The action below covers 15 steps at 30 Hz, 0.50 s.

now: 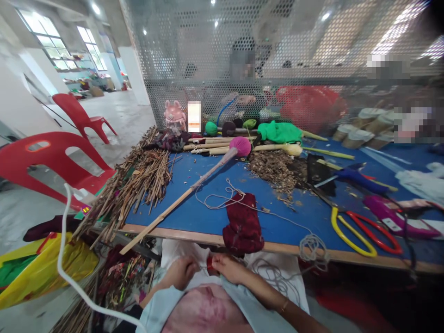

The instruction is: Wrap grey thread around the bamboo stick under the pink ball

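Both of my hands are low over my lap, close together under the table's front edge. My left hand (186,269) is closed, fingers curled in; what it grips, if anything, is too small to make out. My right hand (227,267) pinches a small dark red piece (210,265) whose kind I cannot tell. Beyond them, a crumpled dark red cloth (243,224) lies at the table edge. Loose grey cord (314,247) loops over the table and down onto the white cloth (189,249) on my lap. A long stick (180,199) with a pink yarn ball (242,147) lies diagonally across the tabletop.
Bundled twigs (145,178) cover the left of the blue table (197,212). Large scissors (352,231) with yellow and red handles and a purple glue gun (398,217) lie right. Wood scraps (274,169) sit mid-table. A perforated metal screen (197,55) stands behind, a person beyond it.
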Tool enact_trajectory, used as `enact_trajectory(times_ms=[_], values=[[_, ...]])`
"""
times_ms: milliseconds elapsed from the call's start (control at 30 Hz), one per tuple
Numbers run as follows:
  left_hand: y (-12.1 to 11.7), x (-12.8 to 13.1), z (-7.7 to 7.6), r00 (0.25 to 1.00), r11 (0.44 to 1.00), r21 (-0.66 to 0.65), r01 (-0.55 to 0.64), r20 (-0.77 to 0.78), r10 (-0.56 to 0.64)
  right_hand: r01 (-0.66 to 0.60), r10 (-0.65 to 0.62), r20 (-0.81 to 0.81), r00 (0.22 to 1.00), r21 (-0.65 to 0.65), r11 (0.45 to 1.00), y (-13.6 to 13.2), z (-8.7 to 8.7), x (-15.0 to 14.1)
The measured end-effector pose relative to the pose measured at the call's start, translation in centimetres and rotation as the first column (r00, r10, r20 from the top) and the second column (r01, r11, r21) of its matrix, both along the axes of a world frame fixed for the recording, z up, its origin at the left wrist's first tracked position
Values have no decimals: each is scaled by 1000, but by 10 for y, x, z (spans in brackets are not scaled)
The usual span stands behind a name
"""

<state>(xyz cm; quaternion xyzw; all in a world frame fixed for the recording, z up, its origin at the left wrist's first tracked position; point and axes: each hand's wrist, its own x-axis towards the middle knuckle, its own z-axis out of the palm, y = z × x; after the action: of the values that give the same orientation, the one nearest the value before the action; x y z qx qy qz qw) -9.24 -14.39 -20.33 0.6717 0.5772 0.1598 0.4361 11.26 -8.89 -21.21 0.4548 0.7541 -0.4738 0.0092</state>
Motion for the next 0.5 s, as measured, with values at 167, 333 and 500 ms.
enact_trajectory(times_ms=[167, 333, 500], values=[[0, 30, 45, 993, 999, 53, -5, 117, -2, -33, 38, -284, 958, 21, 999, -14, 58, 5], [-1, 36, 116, 961, 999, 39, 0, 275, -11, -17, -15, -383, 924, -79, 997, -26, 135, 29], [-5, 1, 146, 946, 998, -9, -60, 320, 60, 575, -501, -576, 646, -64, 816, -17, 197, 131]])
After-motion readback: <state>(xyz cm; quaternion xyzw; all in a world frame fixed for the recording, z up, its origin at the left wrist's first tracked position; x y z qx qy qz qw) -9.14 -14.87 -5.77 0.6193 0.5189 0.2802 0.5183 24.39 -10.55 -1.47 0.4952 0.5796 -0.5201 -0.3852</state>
